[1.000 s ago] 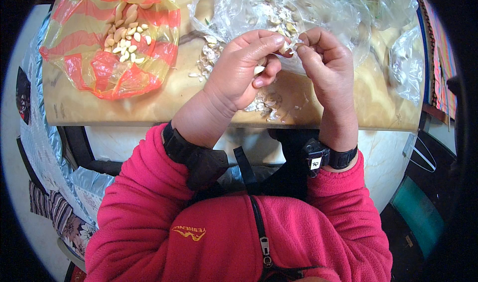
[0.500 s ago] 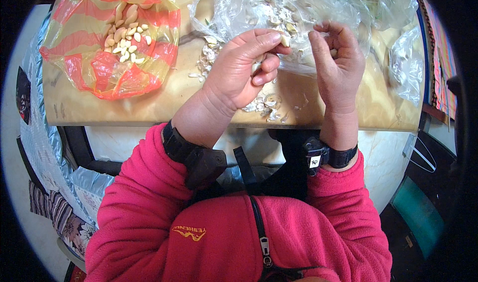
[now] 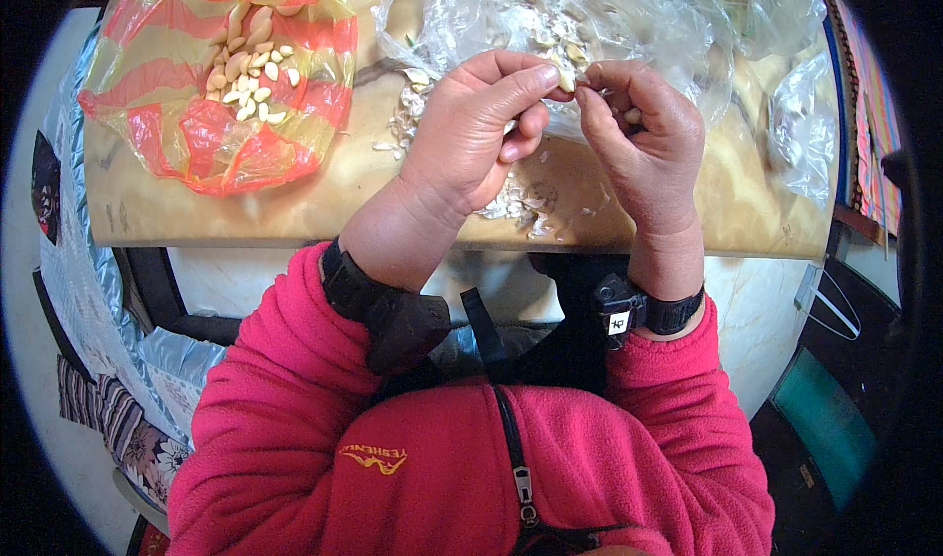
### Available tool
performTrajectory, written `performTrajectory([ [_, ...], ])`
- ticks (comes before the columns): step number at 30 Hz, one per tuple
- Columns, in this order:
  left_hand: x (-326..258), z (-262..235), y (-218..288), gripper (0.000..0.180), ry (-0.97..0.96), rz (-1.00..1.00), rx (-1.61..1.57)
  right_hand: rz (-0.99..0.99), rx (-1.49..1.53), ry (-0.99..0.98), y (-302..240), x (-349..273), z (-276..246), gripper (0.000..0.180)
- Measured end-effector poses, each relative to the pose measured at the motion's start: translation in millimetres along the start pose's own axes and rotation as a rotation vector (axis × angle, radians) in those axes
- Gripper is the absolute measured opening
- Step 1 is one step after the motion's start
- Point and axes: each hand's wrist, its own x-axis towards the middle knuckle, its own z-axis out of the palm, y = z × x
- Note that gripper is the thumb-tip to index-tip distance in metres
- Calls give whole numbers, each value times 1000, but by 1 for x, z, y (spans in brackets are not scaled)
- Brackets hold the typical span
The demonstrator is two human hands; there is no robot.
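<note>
My left hand (image 3: 467,129) pinches a pale garlic clove (image 3: 567,78) between thumb and forefinger, its other fingers curled in. My right hand (image 3: 656,148) is closed, thumb and forefinger tips meeting at the clove's right side. Inside the curled right fingers another pale piece (image 3: 632,116) shows, probably a clove, mostly hidden. Just beyond both hands lies a clear plastic bag (image 3: 471,16) strewn with garlic skins (image 3: 526,30). More skins (image 3: 521,207) lie on the table beneath my hands.
At the left, a red-and-yellow striped plastic bag (image 3: 265,163) bears several peeled garlic cloves (image 3: 257,89). The marbled table (image 3: 766,212) ends just in front of me. A crumpled clear bag (image 3: 801,129) lies at its right edge. A green seat (image 3: 825,418) stands lower right.
My right hand has moved left and its fingertips have closed in on the clove in my left hand. The left hand has barely moved.
</note>
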Motion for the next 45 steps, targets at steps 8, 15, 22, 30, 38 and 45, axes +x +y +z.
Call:
performTrajectory([
  [8,-2,4,-1,14,-1,-49,50,44,-24,-10,-1,-1,0,6],
  [15,-2,6,-1,18,-9,-53,152,53,-60,-28,-2,-2,-1,7],
  [22,-2,5,1,17,-98,-120,-18,93,56,93,3,0,1,6],
  [30,-5,9,4,19,-83,-125,-34,93,34,52,1,0,-1,6],
  [38,-2,5,4,15,-78,-138,-11,68,17,-35,-3,-2,-1,8],
  [45,-3,8,4,18,-72,-96,23,70,34,-48,-6,-2,0,7],
])
